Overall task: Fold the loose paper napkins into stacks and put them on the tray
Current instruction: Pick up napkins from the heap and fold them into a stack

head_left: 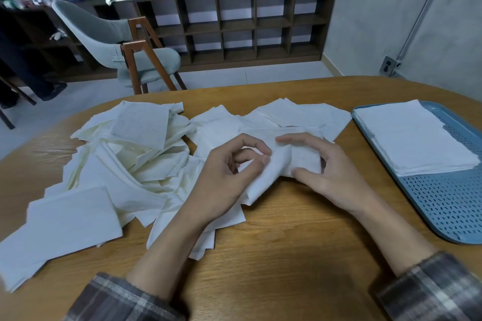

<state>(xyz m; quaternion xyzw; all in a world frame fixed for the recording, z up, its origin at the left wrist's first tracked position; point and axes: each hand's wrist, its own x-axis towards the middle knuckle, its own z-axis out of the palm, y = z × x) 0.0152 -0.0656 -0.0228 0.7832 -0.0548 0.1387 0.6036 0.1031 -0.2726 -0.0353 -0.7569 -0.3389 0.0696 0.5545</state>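
Wood-grain table (287, 237) carried the whole job, and at its middle both hands worked one napkin (276, 167): the left hand (227, 180) pinched its left edge between thumb and fingertips, while the right hand (326, 172) clamped the other side, probably to pull the sheet taut for a clean fold. Loose napkins (125, 164) lay heaped to the left, within easy reach. On the right, a blue tray (443, 203) held a finished stack (414, 135) at its far end, leaving the near end bare.
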